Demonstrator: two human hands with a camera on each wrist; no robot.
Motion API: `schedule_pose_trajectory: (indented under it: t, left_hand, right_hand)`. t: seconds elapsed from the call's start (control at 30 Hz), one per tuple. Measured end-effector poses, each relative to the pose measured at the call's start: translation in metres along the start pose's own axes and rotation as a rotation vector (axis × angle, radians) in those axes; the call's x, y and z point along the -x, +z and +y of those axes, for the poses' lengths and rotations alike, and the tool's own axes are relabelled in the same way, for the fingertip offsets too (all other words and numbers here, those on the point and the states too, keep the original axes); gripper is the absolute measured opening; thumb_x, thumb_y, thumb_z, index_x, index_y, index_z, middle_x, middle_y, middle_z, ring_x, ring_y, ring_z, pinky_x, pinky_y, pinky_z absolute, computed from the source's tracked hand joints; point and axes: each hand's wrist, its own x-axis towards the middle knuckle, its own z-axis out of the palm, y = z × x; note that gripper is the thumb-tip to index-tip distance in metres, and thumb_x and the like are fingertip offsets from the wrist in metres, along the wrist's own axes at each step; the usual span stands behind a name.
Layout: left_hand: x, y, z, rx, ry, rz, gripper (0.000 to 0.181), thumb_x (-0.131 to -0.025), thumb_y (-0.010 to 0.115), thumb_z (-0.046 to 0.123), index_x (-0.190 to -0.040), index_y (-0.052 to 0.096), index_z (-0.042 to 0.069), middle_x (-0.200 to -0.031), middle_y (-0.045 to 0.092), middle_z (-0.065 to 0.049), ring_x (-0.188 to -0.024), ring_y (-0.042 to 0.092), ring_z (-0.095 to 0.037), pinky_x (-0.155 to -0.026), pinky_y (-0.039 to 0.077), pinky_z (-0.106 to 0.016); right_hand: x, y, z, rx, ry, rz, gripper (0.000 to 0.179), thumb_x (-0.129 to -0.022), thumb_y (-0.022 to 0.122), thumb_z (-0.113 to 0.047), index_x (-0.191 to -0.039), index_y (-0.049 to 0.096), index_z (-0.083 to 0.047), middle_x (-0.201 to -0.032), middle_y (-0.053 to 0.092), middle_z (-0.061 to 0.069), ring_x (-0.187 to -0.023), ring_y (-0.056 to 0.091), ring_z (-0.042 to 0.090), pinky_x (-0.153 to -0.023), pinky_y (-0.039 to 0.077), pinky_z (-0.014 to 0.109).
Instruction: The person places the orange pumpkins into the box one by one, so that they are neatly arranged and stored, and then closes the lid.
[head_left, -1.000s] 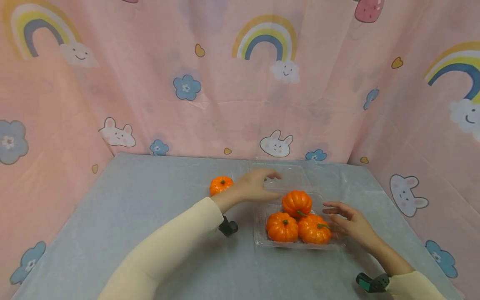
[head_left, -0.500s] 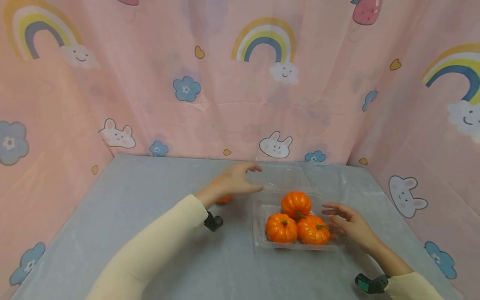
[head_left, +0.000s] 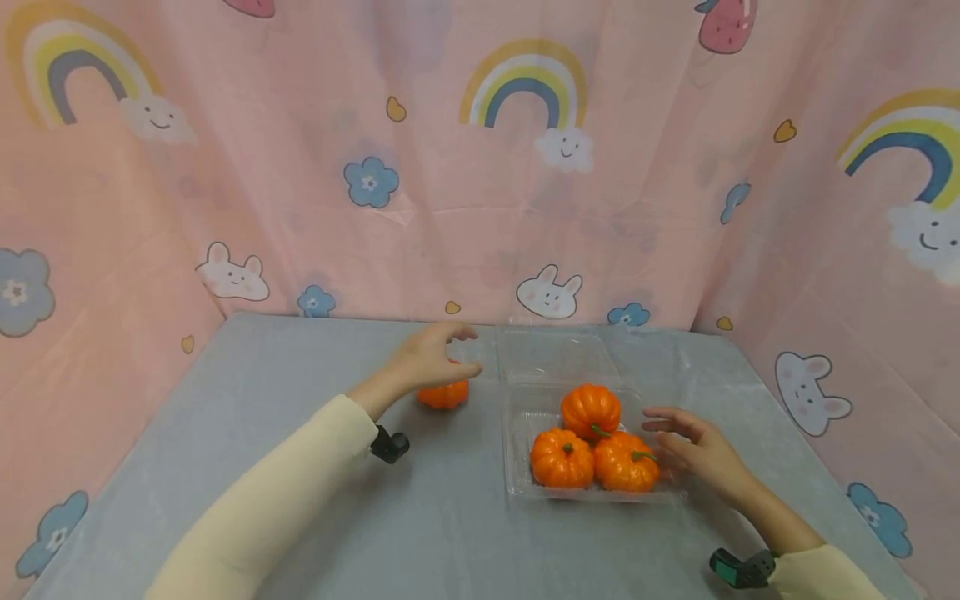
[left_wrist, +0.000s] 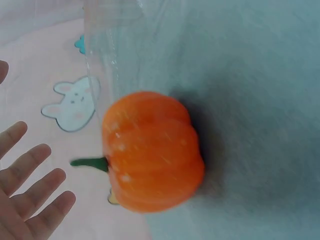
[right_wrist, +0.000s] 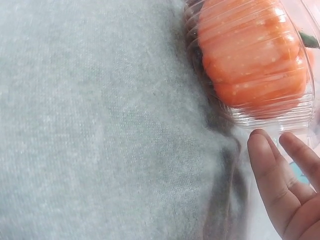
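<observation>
In the head view my left hand (head_left: 431, 357) hovers above a small orange pumpkin (head_left: 444, 395) that stands alone on the cloth. Its thumb and fingers are spread apart and hold nothing. The left wrist view shows this pumpkin (left_wrist: 152, 152) with its green stem, apart from the spread fingers (left_wrist: 40, 187). To the right lies a clear plastic clamshell box (head_left: 517, 467), its lid laid back. Three orange pumpkins (head_left: 562, 458) sit in its base. My right hand (head_left: 708, 454) is at the box's right side, fingers loosely bent; in the right wrist view its fingertips (right_wrist: 257, 137) are by the ribbed wall.
A grey-blue cloth (head_left: 450, 533) covers the table. Behind it and at both sides hangs a pink printed curtain (head_left: 450, 233). The transparent lid (head_left: 558, 357) reaches back near the table's far edge. Each wrist wears a dark device (head_left: 742, 568).
My left hand has moved left, from over the box to over the lone pumpkin, its fingers staying spread. My right hand and the box with its pumpkins have stayed put.
</observation>
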Motion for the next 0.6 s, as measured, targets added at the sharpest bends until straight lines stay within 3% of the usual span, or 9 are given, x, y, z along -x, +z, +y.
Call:
schedule_pose_trajectory:
  t: [0.6]
  left_hand:
    - [0.017,0.004,-0.034,-0.013,-0.042,-0.021,0.054,-0.082,0.069,0.042,-0.127,0.060,0.014,-0.133,0.058,-0.005,-0.126,0.051,-0.030,-0.104,0.043,-0.047]
  right_hand:
    - [0.001,0.000,0.001,-0.006,-0.017,0.002,0.044,-0.100,0.051,-0.021,-0.139,0.043,0.000,-0.131,0.052,0.032,-0.089,0.068,0.009,-0.066,0.058,0.033]
